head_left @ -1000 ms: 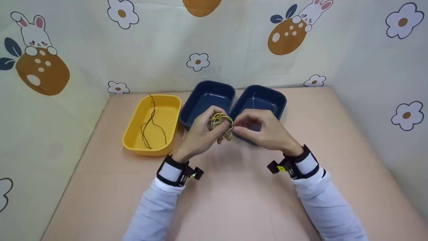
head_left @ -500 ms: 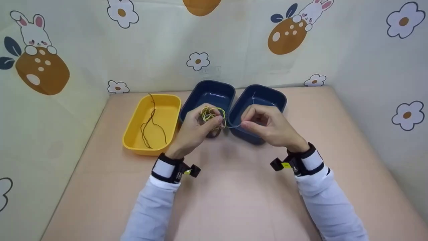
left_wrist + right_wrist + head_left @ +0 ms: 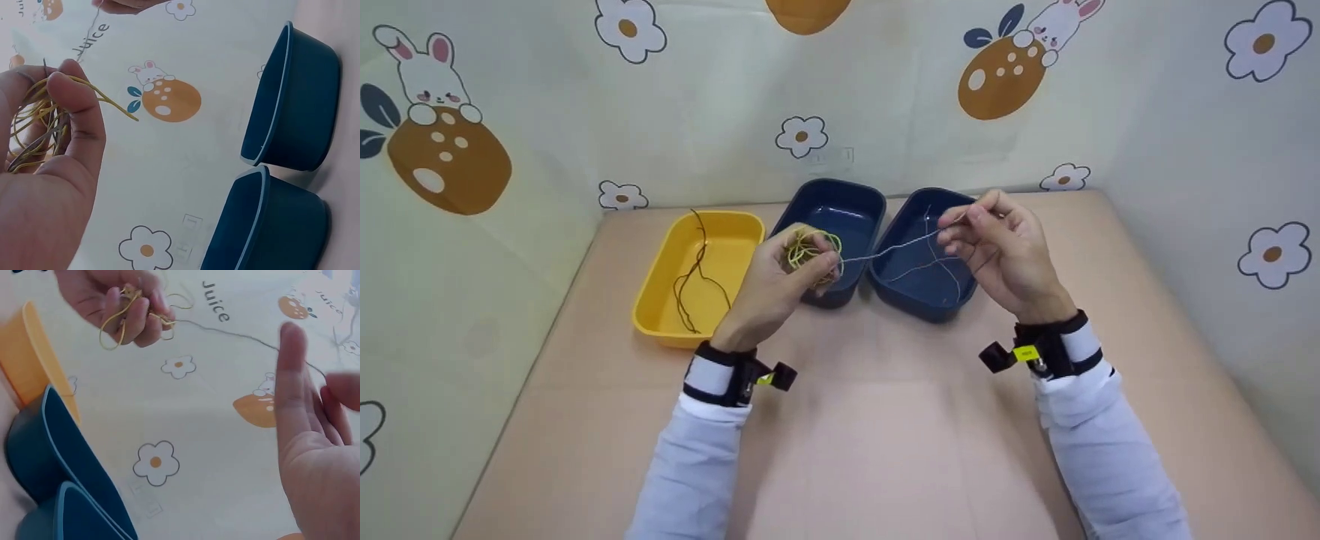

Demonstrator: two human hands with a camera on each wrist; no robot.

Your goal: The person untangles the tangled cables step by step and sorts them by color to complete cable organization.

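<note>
In my left hand [image 3: 769, 289] I hold a loose tangle of yellow and grey wires [image 3: 804, 251], the thumb pressing it against curled fingers. A yellow end [image 3: 121, 109] sticks out past the thumb in the left wrist view. From the tangle one thin pale grey wire [image 3: 894, 247] runs taut and slightly wavy up to my right hand [image 3: 1016, 259], which pinches it between thumb and forefinger. My right hand is above the right-hand blue bin [image 3: 911, 307]; thin pale wires show within that bin. My left hand is over the near part of the other blue bin [image 3: 832, 300].
A yellow bin [image 3: 649, 319] to the left holds several dark brown wires [image 3: 700, 262], one reaching over its back rim. All three bins stand side by side at the back of the pinkish table [image 3: 870, 420], before a patterned wall [image 3: 720, 112].
My hands have moved apart: the left to the left with the tangle, the right upward and to the right, turning. A longer stretch of grey wire now spans between them.
</note>
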